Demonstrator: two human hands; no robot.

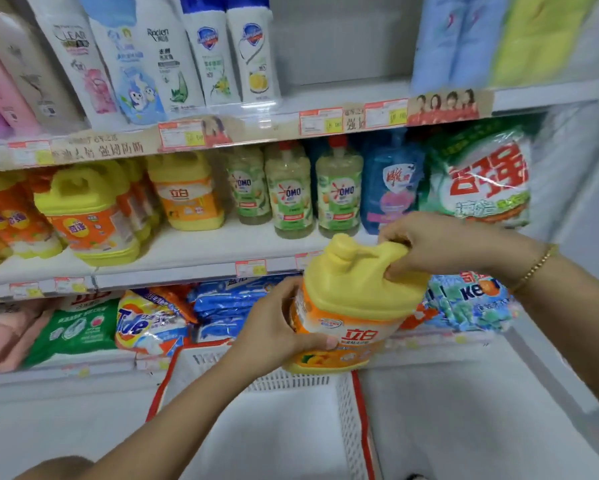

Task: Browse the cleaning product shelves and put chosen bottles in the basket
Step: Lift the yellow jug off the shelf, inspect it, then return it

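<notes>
the fingers (396,268) of the right hand (440,244) are curled tight through the moulded handle of a yellow plastic jug with an orange label (353,296). the left hand (274,327) wraps its side, thumb lying across the front of the label. both hands hold this one jug in the air, tilted a little to the left. it is just over the far wall of the white slatted plastic basket with a red rim (348,393), which sits near, below the shelves.

it looks like a full jug of liquid detergent, so probably heavy for its size, with weight that shifts as it tips. the plastic walls seem stiff and not fragile, but the glossy label may be slick. the handle is the place to carry it, with a palm at the side or base to steady it.

counted:
- one jug in hand.
- one matching yellow jug with the same orange label (184,194) on the middle shelf (194,251), far and to the left.
- three pale green clear bottles (289,194) in a row to its right, two showing red caps.
- one blue pouch (391,188).
- one green and white bag of washing powder (481,174) at far right.
- more yellow jugs at the left end, too overlapped to count.
- two white bottles with blue shield badges (211,50) side by side on the top shelf.
- one basket, with nothing showing in the part in view.
</notes>
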